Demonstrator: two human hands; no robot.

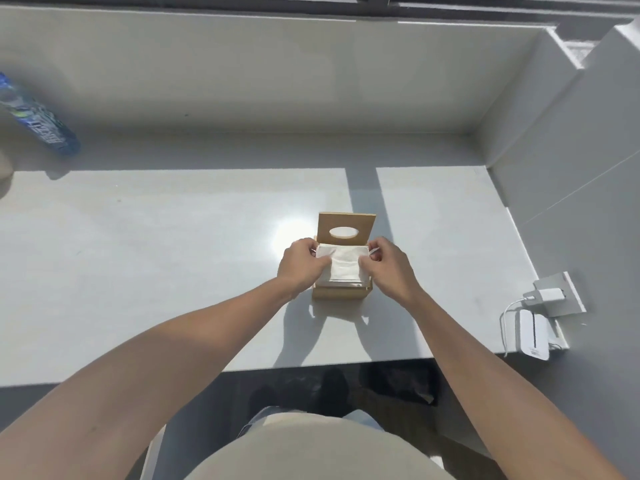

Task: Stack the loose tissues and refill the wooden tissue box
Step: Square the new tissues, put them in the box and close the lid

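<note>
Two hands are on the job here, the left hand [300, 263] and the right hand [388, 263], one at each short end of the tissue stack [343, 266], which sits in the open top of the wooden tissue box [341, 292]. The box's lid [346, 227], the one with the oval slot, stands upright at the far edge of the box. Fingers on both hands are curled in and pinching the stack's ends, thumbs on top near the middle, so both are closed on the tissues rather than spread. The stack looks only partly sunk in, with its top above the box rim, so I'd say the refill is mid-push. Handling-wise, tissues weigh next to nothing and are totally floppy, so a one-handed grab would likely let the pile fan out or buckle. Squeezing from both ends and keeping it flat seems like the way to go, pressing down evenly. They tear and crease easily too, so catching an edge on the box wall could crumple a few sheets. The box itself looks stiff and stable on the white counter [173, 271], and the stack's right end looks a bit frayed past the box wall.
</note>
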